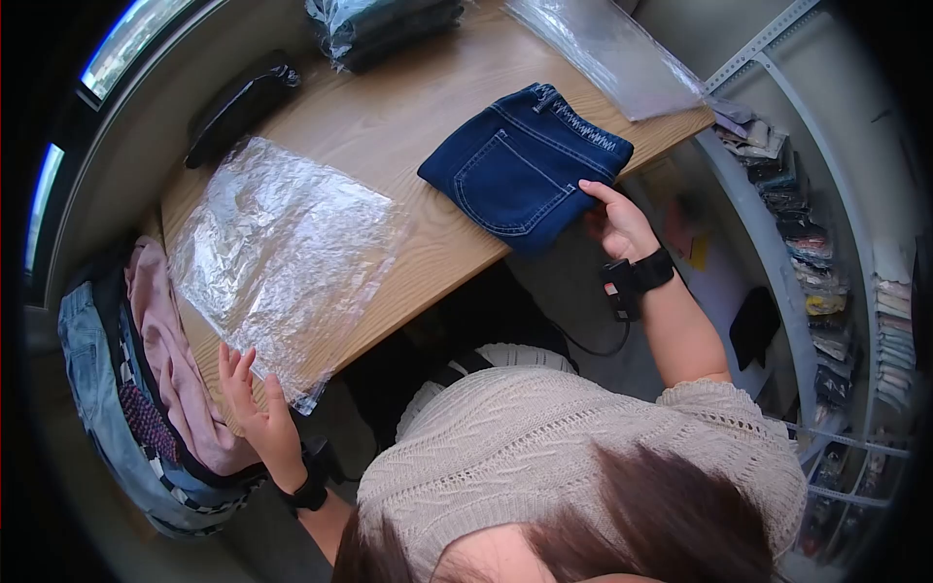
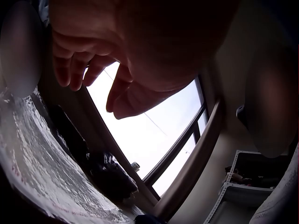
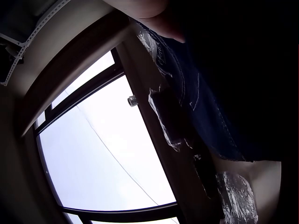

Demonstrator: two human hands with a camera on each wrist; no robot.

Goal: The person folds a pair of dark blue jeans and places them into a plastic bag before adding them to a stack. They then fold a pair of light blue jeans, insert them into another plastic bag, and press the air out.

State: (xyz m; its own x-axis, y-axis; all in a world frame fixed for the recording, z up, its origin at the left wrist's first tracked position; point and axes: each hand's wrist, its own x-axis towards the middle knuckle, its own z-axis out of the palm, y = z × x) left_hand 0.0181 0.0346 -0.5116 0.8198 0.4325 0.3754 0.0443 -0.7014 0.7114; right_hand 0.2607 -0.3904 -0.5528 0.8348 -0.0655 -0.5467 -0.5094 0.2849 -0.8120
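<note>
Dark blue folded jeans (image 1: 520, 160) lie near the front edge of the wooden table, one back pocket facing up. My right hand (image 1: 624, 225) grips their near right corner, thumb on top and the other fingers mostly hidden beneath. The right wrist view shows part of that hand (image 3: 156, 18) against the denim (image 3: 205, 116). To the left, a crinkled clear plastic bag (image 1: 282, 238) is spread flat on the table. Beside its near edge my left hand (image 1: 262, 418) is raised with fingers apart and loosely bent, holding nothing; in the left wrist view this hand (image 2: 135, 56) appears above the plastic.
Behind the bag is a dark plastic-wrapped bundle (image 1: 243, 109). More wrapped garments (image 1: 384, 34) sit at the table's back, and a stack of clear bags (image 1: 617, 58) at its right end. Loose clothes (image 1: 160, 379) are heaped at the left. Shelves of packed garments (image 1: 812, 262) stand at the right.
</note>
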